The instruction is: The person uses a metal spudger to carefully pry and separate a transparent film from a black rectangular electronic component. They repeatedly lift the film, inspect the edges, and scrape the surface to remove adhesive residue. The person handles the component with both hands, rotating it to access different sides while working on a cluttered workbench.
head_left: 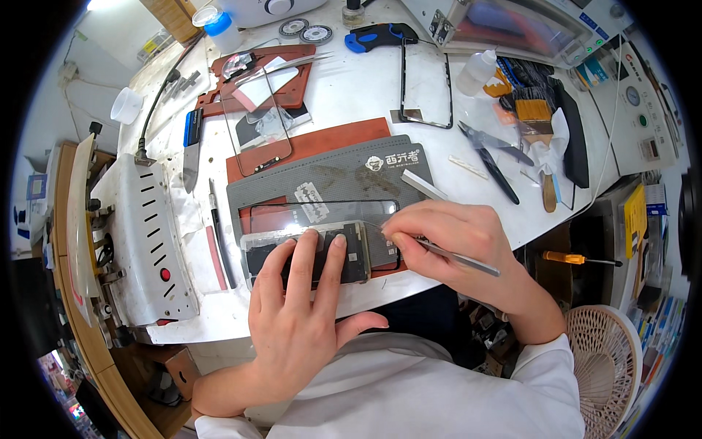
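Observation:
A black phone part (pixel 357 256) in a clear frame lies on the grey work mat (pixel 256 192) near the table's front edge. My left hand (pixel 296 336) rests on it with the fingers spread and laid flat, the thumb off to the side. At its right end my right hand (pixel 461 245) pinches slim metal tweezers (pixel 468 263), their tip close to the part's upper right corner. Behind the phone part lies a thin glass panel with a dark border (pixel 322 203). A metal blade (pixel 311 203) sits beside that panel.
Left of the mat are a thin pen-like knife (pixel 214 205) and a white slotted metal housing (pixel 157 241). Black pliers (pixel 497 172), a brush (pixel 534 117) and a dropper bottle (pixel 477 73) stand to the right. An empty phone frame (pixel 450 88) lies behind.

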`<action>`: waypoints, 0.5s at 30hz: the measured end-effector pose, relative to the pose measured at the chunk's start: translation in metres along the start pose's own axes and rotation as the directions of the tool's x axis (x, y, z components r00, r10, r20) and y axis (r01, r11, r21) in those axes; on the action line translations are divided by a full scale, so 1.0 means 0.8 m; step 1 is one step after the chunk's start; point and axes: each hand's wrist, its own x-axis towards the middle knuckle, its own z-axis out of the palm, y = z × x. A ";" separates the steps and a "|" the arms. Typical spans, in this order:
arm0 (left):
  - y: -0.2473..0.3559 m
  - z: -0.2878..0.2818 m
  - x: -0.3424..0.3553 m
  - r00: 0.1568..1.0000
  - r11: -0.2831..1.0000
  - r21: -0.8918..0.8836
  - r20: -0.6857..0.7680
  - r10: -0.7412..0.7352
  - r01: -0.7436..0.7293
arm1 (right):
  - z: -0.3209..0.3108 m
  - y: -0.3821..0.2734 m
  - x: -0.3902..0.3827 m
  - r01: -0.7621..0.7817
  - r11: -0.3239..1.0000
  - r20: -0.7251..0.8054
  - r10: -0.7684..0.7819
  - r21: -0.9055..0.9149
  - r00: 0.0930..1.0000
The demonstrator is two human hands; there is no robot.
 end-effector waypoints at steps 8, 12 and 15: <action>0.001 -0.001 0.001 1.000 1.000 -0.006 0.007 -0.005 0.005 | -0.002 0.002 0.000 0.026 1.000 0.010 -0.026 0.006 1.000; 0.001 0.000 0.001 1.000 1.000 -0.004 0.009 -0.004 0.004 | -0.003 0.002 0.000 0.023 1.000 0.014 -0.023 0.008 1.000; 0.002 0.000 0.000 1.000 1.000 -0.001 0.009 -0.005 0.005 | -0.005 0.001 0.000 0.020 1.000 0.020 -0.021 0.018 1.000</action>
